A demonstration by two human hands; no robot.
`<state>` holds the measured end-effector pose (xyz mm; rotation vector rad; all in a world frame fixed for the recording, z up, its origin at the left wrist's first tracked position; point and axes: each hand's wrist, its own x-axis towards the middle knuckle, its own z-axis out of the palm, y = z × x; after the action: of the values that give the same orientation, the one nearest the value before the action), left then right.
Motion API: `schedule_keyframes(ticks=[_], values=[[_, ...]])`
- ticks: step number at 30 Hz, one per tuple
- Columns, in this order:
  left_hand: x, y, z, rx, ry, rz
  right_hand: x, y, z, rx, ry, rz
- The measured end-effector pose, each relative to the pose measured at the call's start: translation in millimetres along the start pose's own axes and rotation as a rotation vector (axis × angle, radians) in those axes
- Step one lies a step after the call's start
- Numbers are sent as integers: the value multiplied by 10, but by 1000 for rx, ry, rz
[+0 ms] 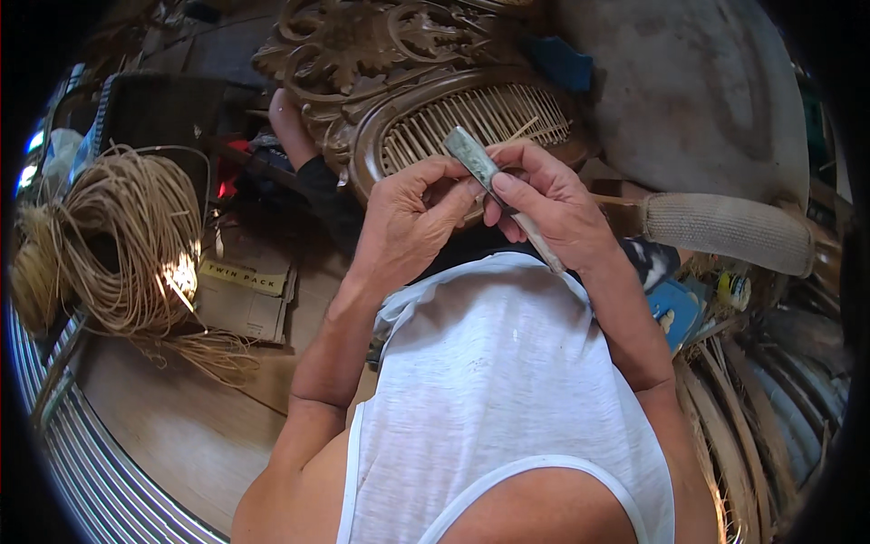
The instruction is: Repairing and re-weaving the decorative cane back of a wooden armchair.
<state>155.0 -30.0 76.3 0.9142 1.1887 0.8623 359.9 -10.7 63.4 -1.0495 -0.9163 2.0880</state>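
Bringing both hands together in front of your chest, you set the flat-bladed tool at the meeting point of your fingers, just above the hem of your white vest and in front of the carved wooden frame. Your right hand pinches the tool, its thumb laid along the flat and its fingers curled behind, a grip that probably lets you steer the blade finely. The pale handle slants down beneath that hand toward your vest, so the blade points up and to the left, likely to leave its edge free of your right palm. Your left hand is half curled beside the blade, thumb and forefinger pressed together at the tips; you hide whatever may lie between them, so I cannot tell what they pinch. A thin pale strip juts up past your right fingers, though whether you grip it or it lies behind them is unclear. You hold all this high and close, presumably to keep the small work in plain sight. Past your knuckles, the frame's oval opening shows a row of slender rods, near enough for an easy reach. The coil of cane sits well apart on your left, perhaps to spare your elbows room
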Motion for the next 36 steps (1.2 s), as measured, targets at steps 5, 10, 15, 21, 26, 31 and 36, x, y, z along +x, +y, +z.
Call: schedule_keyframes(ticks=[5, 10, 15, 21, 26, 31, 36], values=[[74, -27, -27, 222, -50, -18, -10, 40, -121, 52, 91, -36], [92, -79, 16, 105, -69, -5, -12, 156, -45, 101, 13, 53], [-15, -22, -7, 268, -35, -20, -11, 234, -74, 54, 6, -3], [-179, 35, -71, 344, -5, -7, -100, 129, -66, 61, 73, -37], [-316, 75, -166, 337, -3, 38, -135, 51, -79, 111, -2, -23], [-494, 88, -303, 369, 5, 77, -295, -278, -112, 7, 207, -198], [-555, 172, -621, 162, 122, -214, -594, -1017, -366, 53, 481, -695]])
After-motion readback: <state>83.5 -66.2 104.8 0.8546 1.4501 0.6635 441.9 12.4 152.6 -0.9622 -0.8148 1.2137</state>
